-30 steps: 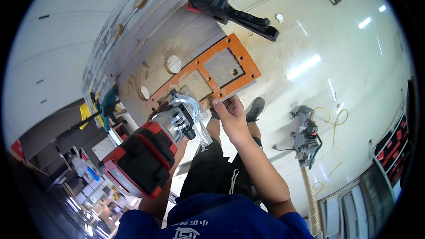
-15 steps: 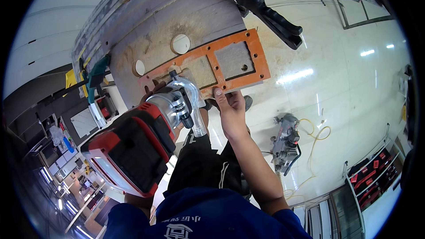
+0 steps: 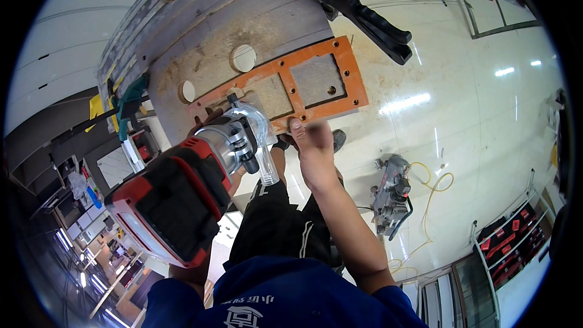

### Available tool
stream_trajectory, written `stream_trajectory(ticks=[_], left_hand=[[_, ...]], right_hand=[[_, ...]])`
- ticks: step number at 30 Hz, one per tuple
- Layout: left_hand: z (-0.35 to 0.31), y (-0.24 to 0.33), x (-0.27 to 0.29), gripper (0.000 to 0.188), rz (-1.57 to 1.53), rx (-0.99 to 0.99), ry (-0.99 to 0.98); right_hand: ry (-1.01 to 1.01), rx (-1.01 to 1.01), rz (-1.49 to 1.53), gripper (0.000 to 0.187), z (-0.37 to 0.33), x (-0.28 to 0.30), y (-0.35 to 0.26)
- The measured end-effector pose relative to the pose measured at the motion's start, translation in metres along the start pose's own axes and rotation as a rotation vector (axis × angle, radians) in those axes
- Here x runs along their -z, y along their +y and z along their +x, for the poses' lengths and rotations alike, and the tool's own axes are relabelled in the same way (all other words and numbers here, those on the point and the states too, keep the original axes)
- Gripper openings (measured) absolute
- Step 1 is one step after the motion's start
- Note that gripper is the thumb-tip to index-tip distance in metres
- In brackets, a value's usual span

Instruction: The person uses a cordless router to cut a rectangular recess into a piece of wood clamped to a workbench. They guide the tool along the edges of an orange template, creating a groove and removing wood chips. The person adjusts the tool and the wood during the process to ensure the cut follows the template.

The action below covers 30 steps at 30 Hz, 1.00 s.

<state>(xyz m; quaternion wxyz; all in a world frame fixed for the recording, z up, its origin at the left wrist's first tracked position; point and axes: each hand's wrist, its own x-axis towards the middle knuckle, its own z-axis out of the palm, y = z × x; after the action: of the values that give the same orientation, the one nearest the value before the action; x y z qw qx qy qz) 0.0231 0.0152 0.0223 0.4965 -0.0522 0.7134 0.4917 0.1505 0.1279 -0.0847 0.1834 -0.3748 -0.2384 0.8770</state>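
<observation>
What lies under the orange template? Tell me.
The orange template lies flat on a grey-brown board, which shows through its rectangular window. The router covers its near-left end; the right hand presses its near edge.

Right hand point(image 3: 313, 146) reaches forward, fingers curled (left hand mostly hidden).

left hand point(image 3: 209, 123) hidden behind router point(image 3: 182, 194), right hand point(image 3: 313, 146) blurred
</observation>
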Motion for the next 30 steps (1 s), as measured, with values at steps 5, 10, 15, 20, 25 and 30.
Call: stream_trajectory(ticks=[5,10,15,20,25,30], left_hand=[[-0.008,-0.034,0.020,0.065,0.249,-0.332,-0.086],[-0.010,-0.043,0.032,0.067,0.529,-0.534,-0.012],[-0.012,-0.046,0.040,0.069,0.740,-0.612,0.027],[-0.020,-0.040,0.047,0.072,0.966,-0.640,0.057],[-0.007,-0.050,0.057,0.075,1.210,-0.717,0.014],[-0.003,-0.051,0.071,0.079,1.554,-0.793,-0.045]], right_hand=[[-0.024,0.001,-0.001,0.029,0.002,-0.002,0.003],[-0.025,0.017,-0.014,0.030,0.003,0.001,0.003],[0.001,-0.022,-0.083,0.031,0.002,0.002,0.002],[-0.016,-0.038,-0.026,0.032,0.000,-0.004,0.000],[0.057,-0.016,0.033,0.027,0.003,-0.004,-0.002],[0.040,-0.035,0.072,0.029,-0.002,-0.011,-0.005]])
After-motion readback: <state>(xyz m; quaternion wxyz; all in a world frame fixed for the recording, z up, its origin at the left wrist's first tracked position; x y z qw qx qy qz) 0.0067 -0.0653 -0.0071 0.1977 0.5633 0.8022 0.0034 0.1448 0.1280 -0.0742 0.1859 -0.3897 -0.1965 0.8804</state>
